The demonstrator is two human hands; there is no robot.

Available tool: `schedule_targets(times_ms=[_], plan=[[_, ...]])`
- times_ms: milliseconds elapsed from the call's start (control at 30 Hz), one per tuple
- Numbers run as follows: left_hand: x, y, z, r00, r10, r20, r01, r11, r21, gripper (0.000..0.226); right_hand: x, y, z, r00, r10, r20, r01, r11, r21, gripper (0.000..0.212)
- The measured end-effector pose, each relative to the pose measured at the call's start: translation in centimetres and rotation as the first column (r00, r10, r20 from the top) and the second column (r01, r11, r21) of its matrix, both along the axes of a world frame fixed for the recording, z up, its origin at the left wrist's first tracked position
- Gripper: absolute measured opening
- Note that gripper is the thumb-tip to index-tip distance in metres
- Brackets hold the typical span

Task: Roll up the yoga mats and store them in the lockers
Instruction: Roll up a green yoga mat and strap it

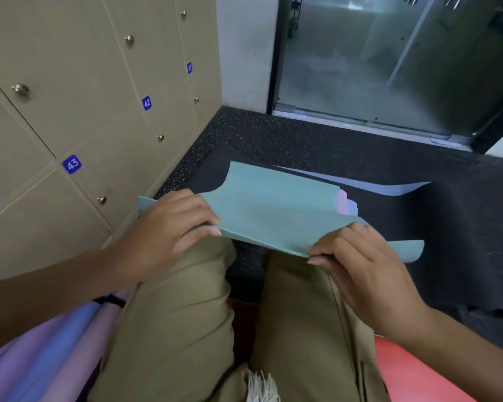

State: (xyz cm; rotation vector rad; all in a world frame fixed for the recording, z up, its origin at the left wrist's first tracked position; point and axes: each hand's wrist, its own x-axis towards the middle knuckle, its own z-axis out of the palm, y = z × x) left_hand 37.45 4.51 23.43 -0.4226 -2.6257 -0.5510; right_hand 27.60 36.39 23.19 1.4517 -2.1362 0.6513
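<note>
Both hands pinch the near edge of the teal yoga mat [270, 210] at mid-frame: the left hand [169, 227] with fingers curled over the edge at centre left, the right hand [357, 262] clamping it between thumb and fingers at centre right. That held edge runs left to right across the frame, just above the knees, and the mat's length stretches away from the grip toward the upper middle, over a black mat [447, 221]. Rolling probably goes away from the body. The lockers [79, 111], all closed, fill the upper left, nearer the left hand.
</note>
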Motion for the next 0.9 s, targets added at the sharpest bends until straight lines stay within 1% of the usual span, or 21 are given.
schedule_targets(times_ms=[67, 200, 300, 400, 500, 633, 733, 833, 900], plan=[[1.3, 1.0, -0.1, 1.000, 0.022, 0.002, -0.022, 1.000, -0.011, 0.032, 1.2, 0.9, -0.4, 0.999, 0.015, 0.050, -0.016, 1.000, 0.008, 0.026], [4.2, 2.7, -1.2, 0.998, 0.055, 0.022, -0.054, 0.997, -0.048, 0.032, 3.9, 2.3, -2.3, 0.967, -0.003, 0.257, -0.001, 1.000, 0.018, 0.026], [6.4, 4.1, -1.7, 0.994, 0.097, 0.056, -0.097, 0.995, -0.003, 0.029, 6.0, 3.1, -3.3, 0.926, -0.023, 0.377, 0.018, 1.000, 0.016, 0.022], [8.4, 5.3, -2.1, 0.984, 0.149, 0.096, -0.157, 0.985, 0.077, 0.028, 8.0, 3.6, -3.5, 0.904, -0.041, 0.425, 0.044, 0.999, 0.003, 0.019], [10.3, 6.7, -2.4, 0.973, 0.196, 0.119, -0.214, 0.963, 0.162, 0.030, 9.7, 4.1, -3.3, 0.904, -0.063, 0.423, 0.075, 0.997, -0.012, 0.019], [12.2, 8.7, -3.4, 0.944, 0.292, 0.153, -0.321, 0.919, 0.230, 0.032, 10.7, 4.6, -3.5, 0.883, -0.098, 0.460, 0.093, 0.995, 0.033, 0.019], [12.3, 9.6, -4.0, 0.910, 0.364, 0.196, -0.408, 0.868, 0.282, 0.029, 10.7, 4.5, -3.7, 0.824, -0.147, 0.548, 0.122, 0.989, 0.081, 0.021], [12.2, 10.3, -4.1, 0.876, 0.417, 0.242, -0.479, 0.806, 0.346, 0.019, 10.4, 3.9, -3.3, 0.748, -0.188, 0.636, 0.152, 0.982, 0.112, 0.017], [12.2, 10.4, -4.0, 0.863, 0.430, 0.265, -0.502, 0.787, 0.359, 0.015, 10.1, 3.5, -2.9, 0.662, -0.206, 0.721, 0.175, 0.977, 0.118, 0.017]])
